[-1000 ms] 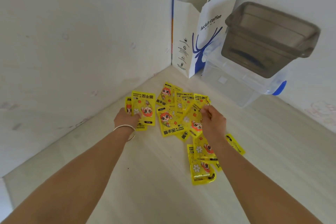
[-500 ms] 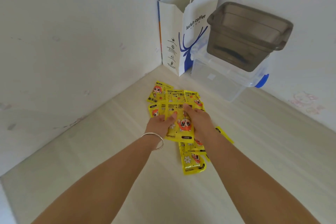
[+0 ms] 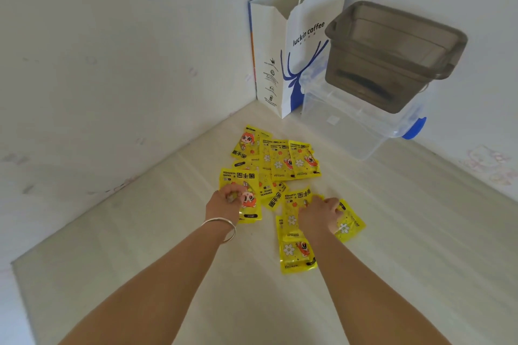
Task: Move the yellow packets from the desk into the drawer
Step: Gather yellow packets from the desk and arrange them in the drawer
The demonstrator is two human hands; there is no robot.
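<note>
Several yellow hand-warmer packets (image 3: pixel 283 162) lie spread and overlapping on the pale wooden desk (image 3: pixel 406 246) near its far corner. My left hand (image 3: pixel 225 204), a silver bangle on its wrist, is closed on a stack of yellow packets (image 3: pixel 242 179) at the left of the pile. My right hand (image 3: pixel 321 214) lies flat on other packets, its fingers on one with a white flower (image 3: pixel 349 223). A further packet (image 3: pixel 295 255) lies nearest me under my right forearm. No drawer shows in this view.
A white paper coffee bag (image 3: pixel 291 59) stands in the corner against the walls. Beside it a clear plastic box (image 3: pixel 356 120) with a blue clasp carries a smoky grey tub (image 3: pixel 392 56). Walls close the desk at left and back.
My hands, together on one stack half a second ago, have separated. The left carried the stack left; the right moved right onto a lower packet.
</note>
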